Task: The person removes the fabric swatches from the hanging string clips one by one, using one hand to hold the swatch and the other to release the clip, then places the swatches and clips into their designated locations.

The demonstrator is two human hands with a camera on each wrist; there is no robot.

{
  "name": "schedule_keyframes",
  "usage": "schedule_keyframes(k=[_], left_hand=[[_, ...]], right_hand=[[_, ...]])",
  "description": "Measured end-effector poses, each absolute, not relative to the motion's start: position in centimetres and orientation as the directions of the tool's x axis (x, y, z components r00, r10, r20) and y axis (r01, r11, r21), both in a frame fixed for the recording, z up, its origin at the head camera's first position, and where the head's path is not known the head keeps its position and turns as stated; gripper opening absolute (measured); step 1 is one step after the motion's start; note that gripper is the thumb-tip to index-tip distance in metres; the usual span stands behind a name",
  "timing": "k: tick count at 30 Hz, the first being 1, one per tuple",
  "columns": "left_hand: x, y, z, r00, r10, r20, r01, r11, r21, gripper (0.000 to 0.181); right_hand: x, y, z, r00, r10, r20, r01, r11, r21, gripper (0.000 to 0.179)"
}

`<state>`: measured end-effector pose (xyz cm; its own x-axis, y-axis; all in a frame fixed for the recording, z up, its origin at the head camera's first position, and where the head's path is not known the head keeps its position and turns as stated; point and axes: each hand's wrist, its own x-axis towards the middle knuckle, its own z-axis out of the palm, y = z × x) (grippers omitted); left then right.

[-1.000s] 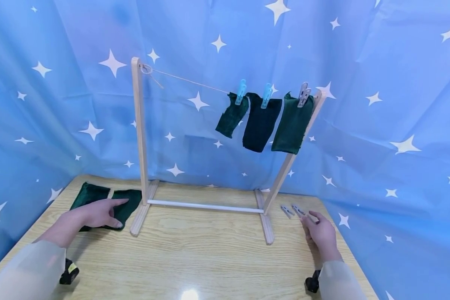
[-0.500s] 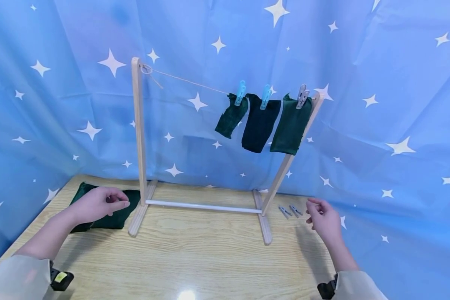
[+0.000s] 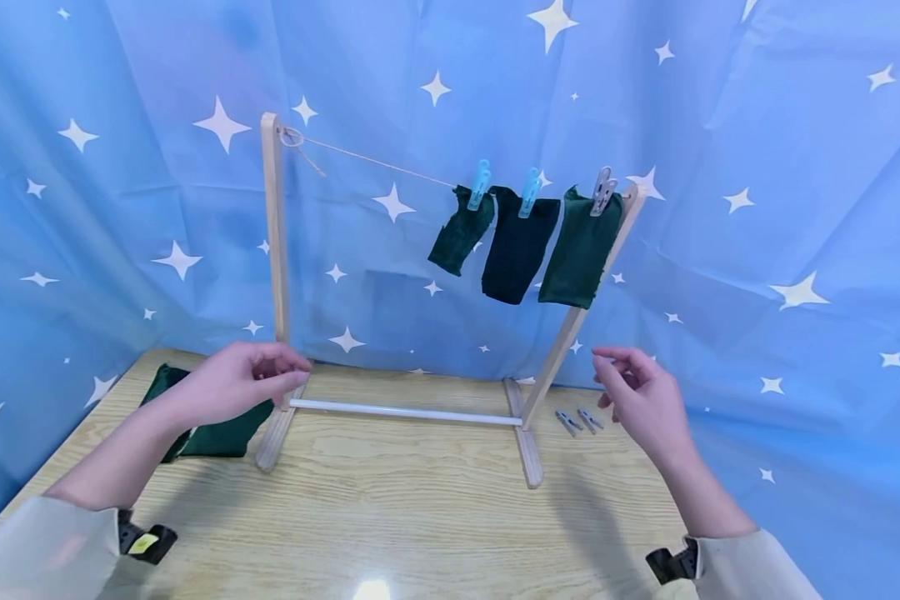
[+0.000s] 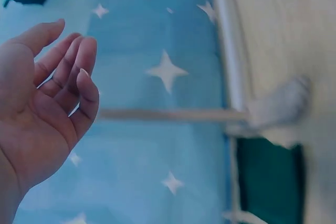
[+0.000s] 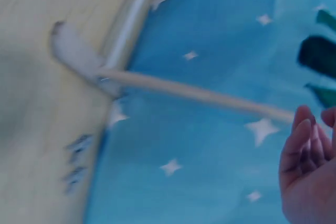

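My left hand hovers in front of the left post of a small wooden drying rack, fingers loosely bent around nothing. The left wrist view shows its palm bare. Raised past the right post, my right hand holds nothing either, its fingers relaxed. On the rack's string hang three dark green cloths: a small one, a darker one and a larger one. Two blue clothespins and a grey clothespin grip their tops.
Two green cloths lie at the table's left, one nearer the rack and another partly behind my left hand. Two grey clothespins lie right of the rack's foot. A white rod joins the feet; a starry blue curtain stands behind.
Both hands have lifted from the table and moved inward, the left from the green cloths toward the left post, the right from beside the grey clothespins. The hanging cloths stay in place.
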<state>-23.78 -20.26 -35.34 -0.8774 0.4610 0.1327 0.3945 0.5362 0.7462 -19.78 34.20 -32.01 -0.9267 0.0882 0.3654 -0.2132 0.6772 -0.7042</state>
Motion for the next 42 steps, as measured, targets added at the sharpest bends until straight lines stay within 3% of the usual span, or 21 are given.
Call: schedule_keyframes(k=[9, 19, 28, 37, 42], left_hand=[[-25.7, -14.8, -30.5, -0.845, 0.483, 0.229, 0.478, 0.493, 0.726, 0.026], [-28.1, -8.8, -25.6, -0.853, 0.433, 0.291, 0.485, 0.454, 0.748, 0.037], [-30.1, -5.2, -22.7, -0.889, 0.286, 0.357, 0.438, 0.308, 0.844, 0.052], [-31.9, -2.7, -22.3, -0.865, 0.258, 0.431, 0.498, 0.33, 0.802, 0.054], [-32.4, -1.7, -22.3, -0.869, 0.213, 0.446, 0.49, 0.247, 0.836, 0.049]], right_hand=[[-21.0, 29.2, -25.0, -0.87, -0.06, 0.489, -0.402, 0.662, -0.633, 0.034], [-22.9, 23.9, -18.1, -0.821, -0.099, 0.562, -0.474, 0.666, -0.576, 0.036], [-24.6, 19.5, -14.0, -0.835, -0.133, 0.533, -0.466, 0.685, -0.56, 0.04], [-26.8, 17.0, -12.4, -0.892, -0.16, 0.424, -0.394, 0.737, -0.55, 0.057], [-27.6, 16.3, -12.4, -0.928, -0.155, 0.338, -0.329, 0.768, -0.55, 0.065]])
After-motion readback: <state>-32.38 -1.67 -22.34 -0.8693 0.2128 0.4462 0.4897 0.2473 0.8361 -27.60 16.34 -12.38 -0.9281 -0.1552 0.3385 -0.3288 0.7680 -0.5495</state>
